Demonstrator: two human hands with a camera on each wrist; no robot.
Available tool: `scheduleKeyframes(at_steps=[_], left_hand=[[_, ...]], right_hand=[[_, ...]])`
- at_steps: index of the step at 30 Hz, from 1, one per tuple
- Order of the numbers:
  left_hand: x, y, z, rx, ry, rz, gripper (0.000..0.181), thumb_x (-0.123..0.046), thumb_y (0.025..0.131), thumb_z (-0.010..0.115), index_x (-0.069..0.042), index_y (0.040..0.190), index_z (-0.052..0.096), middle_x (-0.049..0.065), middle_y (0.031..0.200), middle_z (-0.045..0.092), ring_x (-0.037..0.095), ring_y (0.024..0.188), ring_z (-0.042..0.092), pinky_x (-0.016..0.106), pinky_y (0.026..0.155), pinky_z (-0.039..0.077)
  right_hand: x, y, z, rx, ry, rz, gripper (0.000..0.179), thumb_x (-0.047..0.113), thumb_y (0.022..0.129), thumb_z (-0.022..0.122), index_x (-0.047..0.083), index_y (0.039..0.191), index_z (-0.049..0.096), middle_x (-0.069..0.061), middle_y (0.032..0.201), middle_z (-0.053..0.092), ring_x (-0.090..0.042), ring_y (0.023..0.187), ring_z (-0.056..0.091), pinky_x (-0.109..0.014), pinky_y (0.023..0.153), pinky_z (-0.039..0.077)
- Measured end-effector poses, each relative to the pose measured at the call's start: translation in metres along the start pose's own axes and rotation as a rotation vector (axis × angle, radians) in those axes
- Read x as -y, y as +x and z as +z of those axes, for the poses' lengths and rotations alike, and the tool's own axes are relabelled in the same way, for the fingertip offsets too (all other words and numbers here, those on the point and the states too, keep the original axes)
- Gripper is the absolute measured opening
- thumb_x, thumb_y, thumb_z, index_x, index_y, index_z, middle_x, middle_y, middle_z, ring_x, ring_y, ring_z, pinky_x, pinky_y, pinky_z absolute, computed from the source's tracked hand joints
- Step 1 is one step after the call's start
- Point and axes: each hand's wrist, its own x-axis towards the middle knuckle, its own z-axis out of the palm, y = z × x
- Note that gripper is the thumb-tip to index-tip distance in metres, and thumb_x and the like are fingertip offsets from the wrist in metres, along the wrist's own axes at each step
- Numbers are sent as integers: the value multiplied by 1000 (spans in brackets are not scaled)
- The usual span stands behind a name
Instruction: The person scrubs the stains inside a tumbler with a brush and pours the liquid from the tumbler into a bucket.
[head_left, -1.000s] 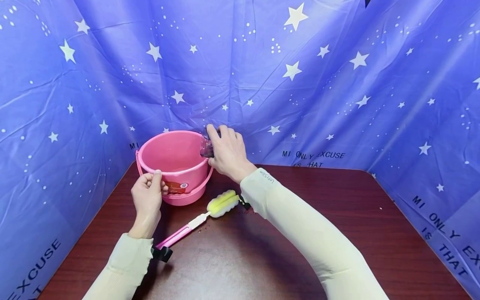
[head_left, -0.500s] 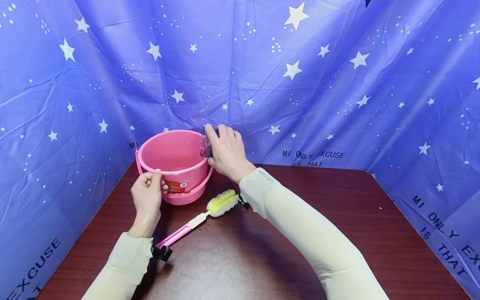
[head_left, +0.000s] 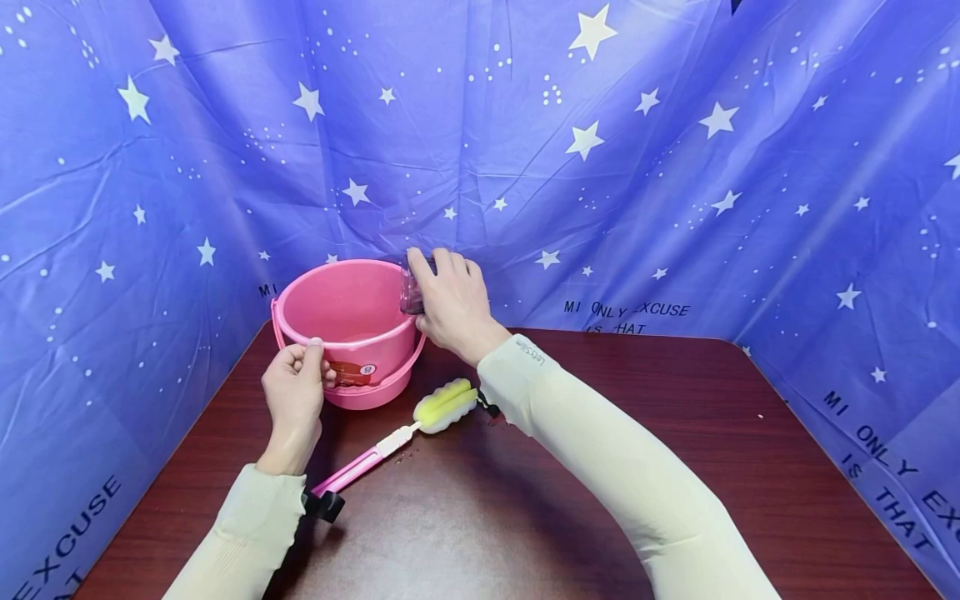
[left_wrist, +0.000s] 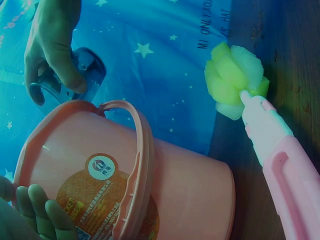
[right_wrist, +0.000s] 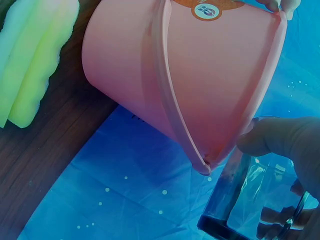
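Observation:
A pink bucket stands on the table with its handle hanging down. My left hand pinches its near rim between thumb and fingers; the curled fingers show beside the label in the left wrist view. At the bucket's right rim, my right hand grips a clear, dark-tinted cup. The cup is tipped, its mouth toward the inside of the bucket and its thick base turned away, as the right wrist view shows. Fingers are visible through its wall. The bucket's bottom is mostly hidden from the head view.
A sponge brush with a yellow and white head and pink handle lies on the table in front of the bucket. Small drops dot the dark wooden table beside it. A blue star-patterned cloth surrounds the table's back and sides.
My right hand and the cup have shifted very slightly left. My left hand stays on the rim, and the bucket and brush keep their places.

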Motion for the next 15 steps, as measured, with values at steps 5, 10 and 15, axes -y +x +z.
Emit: scheduleKeyframes(at_steps=[5,10,15], left_hand=[[0,1,-1,7,3,-9,25,-17,91,64,-2,75,52,-3,54,55,5,46,55,19,48,49],[0,1,-1,8,1,-6,25,-17,91,64,-2,75,52,-2,54,56,5,46,55,19,48,49],[0,0,-1,7,8,-6,25,-18,91,64,-2,75,52,-2,54,56,5,46,55,19,49,49]], right_hand=[[0,0,0,-8,-18,-14,78,34,68,79,15,131,38,-10,112,50,-29,105,51,-44,91,40],[1,1,0,-17,-27,-25,76,34,67,80,15,129,39,-9,109,51,-29,103,51,-44,89,41],[2,2,0,-22,-38,-42,73,29,67,78,16,128,40,-9,107,50,-29,102,51,-43,88,40]])
